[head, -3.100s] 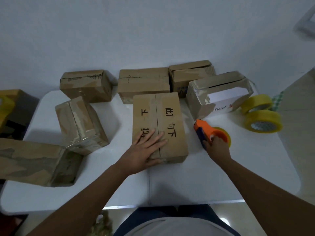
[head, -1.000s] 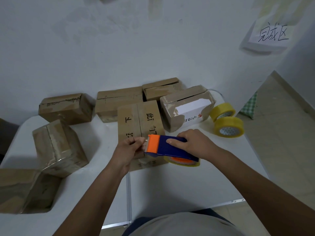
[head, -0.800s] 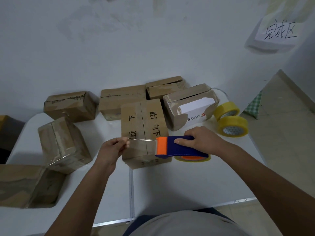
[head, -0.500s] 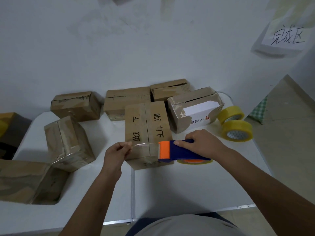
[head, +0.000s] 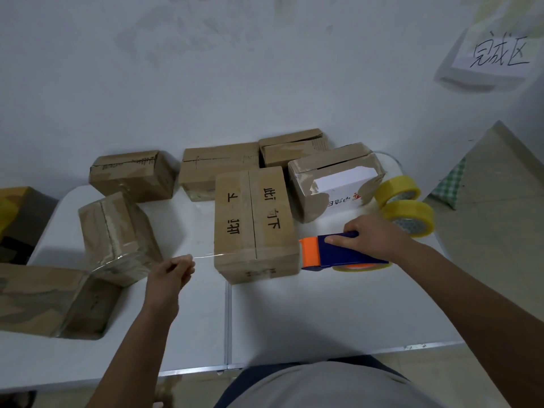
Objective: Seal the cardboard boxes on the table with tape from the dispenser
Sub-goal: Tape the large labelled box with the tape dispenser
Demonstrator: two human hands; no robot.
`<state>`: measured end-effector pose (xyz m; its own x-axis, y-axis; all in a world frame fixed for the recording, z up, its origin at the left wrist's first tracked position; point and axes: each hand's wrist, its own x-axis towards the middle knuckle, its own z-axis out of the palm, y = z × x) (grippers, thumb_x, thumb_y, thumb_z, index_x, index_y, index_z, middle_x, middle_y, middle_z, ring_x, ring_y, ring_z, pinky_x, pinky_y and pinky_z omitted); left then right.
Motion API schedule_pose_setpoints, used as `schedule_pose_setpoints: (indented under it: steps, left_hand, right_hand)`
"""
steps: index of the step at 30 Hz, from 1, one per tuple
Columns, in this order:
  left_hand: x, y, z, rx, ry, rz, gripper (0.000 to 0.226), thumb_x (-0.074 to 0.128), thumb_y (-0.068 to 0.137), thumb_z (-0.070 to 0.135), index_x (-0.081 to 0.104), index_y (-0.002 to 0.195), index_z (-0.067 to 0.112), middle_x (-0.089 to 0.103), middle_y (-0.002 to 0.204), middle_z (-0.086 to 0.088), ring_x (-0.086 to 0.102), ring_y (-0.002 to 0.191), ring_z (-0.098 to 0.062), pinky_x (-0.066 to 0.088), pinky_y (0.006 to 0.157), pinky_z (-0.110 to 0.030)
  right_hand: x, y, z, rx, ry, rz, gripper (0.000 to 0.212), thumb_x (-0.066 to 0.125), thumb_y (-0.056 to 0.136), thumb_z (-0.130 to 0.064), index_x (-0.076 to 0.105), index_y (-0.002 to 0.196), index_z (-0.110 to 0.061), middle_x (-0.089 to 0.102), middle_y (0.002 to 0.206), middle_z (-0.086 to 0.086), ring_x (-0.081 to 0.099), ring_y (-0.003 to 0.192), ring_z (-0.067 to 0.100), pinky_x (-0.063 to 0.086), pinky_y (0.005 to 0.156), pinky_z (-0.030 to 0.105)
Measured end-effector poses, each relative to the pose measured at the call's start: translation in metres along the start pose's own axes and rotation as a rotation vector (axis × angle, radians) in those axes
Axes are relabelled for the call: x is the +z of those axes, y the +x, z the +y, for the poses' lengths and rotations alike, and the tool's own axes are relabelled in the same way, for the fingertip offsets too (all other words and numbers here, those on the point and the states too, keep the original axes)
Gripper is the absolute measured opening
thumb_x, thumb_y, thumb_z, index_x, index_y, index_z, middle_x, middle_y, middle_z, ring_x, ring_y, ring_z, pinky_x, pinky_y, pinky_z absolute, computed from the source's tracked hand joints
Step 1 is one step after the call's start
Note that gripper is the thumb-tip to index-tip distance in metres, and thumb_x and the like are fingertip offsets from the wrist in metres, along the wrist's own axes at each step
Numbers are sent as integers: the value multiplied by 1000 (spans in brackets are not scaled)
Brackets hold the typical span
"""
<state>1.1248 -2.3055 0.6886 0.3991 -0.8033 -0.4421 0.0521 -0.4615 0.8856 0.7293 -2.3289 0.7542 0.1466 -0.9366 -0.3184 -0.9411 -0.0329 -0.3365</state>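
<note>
A cardboard box (head: pixel 253 213) with black characters lies in the middle of the white table (head: pixel 309 313), its centre seam running away from me. My right hand (head: pixel 374 237) grips the blue and orange tape dispenser (head: pixel 338 254) just right of the box's near end. My left hand (head: pixel 172 270) pinches the free end of a clear tape strip (head: pixel 206 256) left of the box. The strip stretches across the box's near top edge between both hands.
Several other cardboard boxes stand around: two at the left (head: pixel 116 237) (head: pixel 50 298), three along the wall (head: pixel 132 175) (head: pixel 219 169) (head: pixel 294 145), one with a white label at the right (head: pixel 332 178). Two yellow tape rolls (head: pixel 409 213) lie at the table's right edge.
My hands have moved apart: the left pulled the tape end leftwards past the box, the right drew the dispenser to the box's right side, so the strip is longer.
</note>
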Motion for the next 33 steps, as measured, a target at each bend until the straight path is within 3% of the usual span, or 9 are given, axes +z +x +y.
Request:
schedule_pose_setpoints:
  steps: [11, 19, 21, 24, 28, 33]
  left_hand:
    - [19, -16, -14, -23, -6, 91, 14, 69, 92, 16, 69, 102, 7, 67, 100, -7, 63, 89, -18, 50, 88, -30]
    - [31, -12, -18, -56, 153, 94, 42, 75, 85, 39, 59, 111, 10, 62, 108, -4, 58, 105, -25, 47, 94, -39]
    - [35, -14, -17, -67, 179, 94, 50, 77, 82, 43, 54, 114, 13, 58, 103, 0, 55, 104, -22, 45, 90, -37]
    - [43, -21, -15, -78, 189, 92, 54, 78, 82, 40, 46, 117, 16, 53, 99, 0, 52, 100, -22, 39, 85, -35]
    - [48, -24, -21, -89, 187, 86, 55, 78, 83, 35, 44, 121, 13, 53, 110, -9, 52, 104, -25, 39, 84, -36]
    - [40, -13, -21, -93, 193, 75, 56, 79, 82, 33, 46, 122, 12, 54, 111, -8, 53, 106, -26, 41, 86, -36]
  right_hand:
    - [4, 6, 9, 19, -45, 126, 65, 34, 84, -77, 68, 78, -22, 64, 68, -3, 59, 67, 10, 39, 60, 22]
    - [5, 12, 11, 31, -75, 103, 66, 36, 83, -78, 69, 81, -21, 66, 71, -2, 60, 69, 11, 44, 64, 23]
    - [6, 15, 13, 31, -80, 96, 68, 34, 82, -80, 69, 81, -22, 66, 71, -2, 60, 68, 10, 46, 67, 25]
    - [8, 18, 15, 23, -96, 78, 65, 35, 84, -78, 69, 83, -22, 67, 73, -2, 61, 70, 11, 48, 70, 25]
    - [15, 24, 16, 37, -118, 53, 65, 36, 85, -77, 68, 86, -21, 66, 73, -4, 60, 70, 10, 51, 74, 26]
    - [34, 28, 12, 70, -74, 46, 68, 35, 85, -77, 68, 77, -19, 65, 68, -3, 60, 64, 10, 45, 62, 22]
